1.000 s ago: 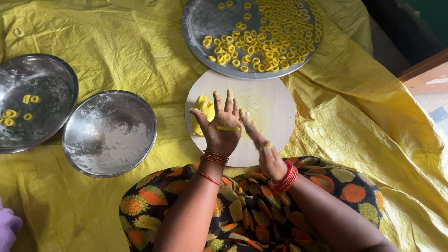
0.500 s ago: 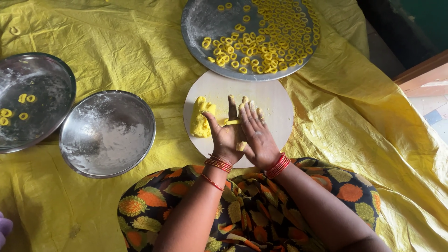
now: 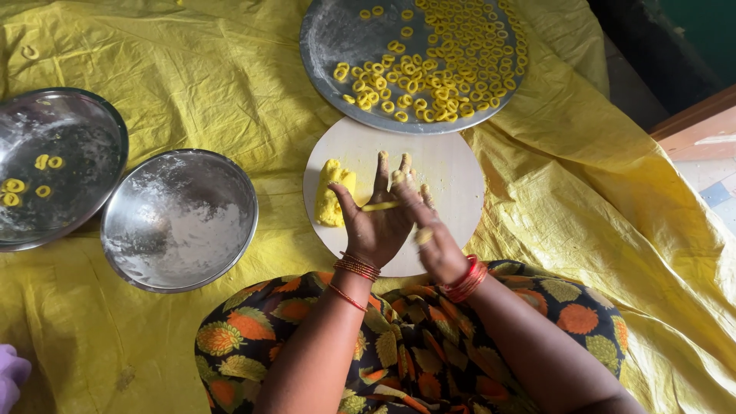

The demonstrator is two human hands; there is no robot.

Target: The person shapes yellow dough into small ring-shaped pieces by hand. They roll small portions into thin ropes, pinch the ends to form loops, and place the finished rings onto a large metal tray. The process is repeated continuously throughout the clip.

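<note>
Left hand (image 3: pixel 376 230): palm up and open over the round board (image 3: pixel 452 165), fingers spread; a thin yellow dough strip (image 3: pixel 381 205) lies across the fingers.
Right hand (image 3: pixel 429 234): laid flat across the left palm, fingers stretched out, pressing on the strip; no closed grip, some blur from motion.
Strip: caught between the two palms, above the middle of the board, not touching it.
Dough lump (image 3: pixel 331 201): on the board's left edge, just beside the left thumb.
Step in hand: by my reading, rolling a pinch of dough into a thin rope between the palms.
What the rope needs: judging by the rings (image 3: pixel 437 61) on the big tray (image 3: pixel 326 46) just beyond the board, even thickness along its length, then its ends bent round and pinched into a loop; light pressure, as the dough looks soft and apt to break.
Floured bowl (image 3: pixel 180 222): left of the board, dusted white inside.
Far-left bowl (image 3: pixel 65 165): holds a few rings.
Yellow cloth (image 3: pixel 192 84): spread under everything.
</note>
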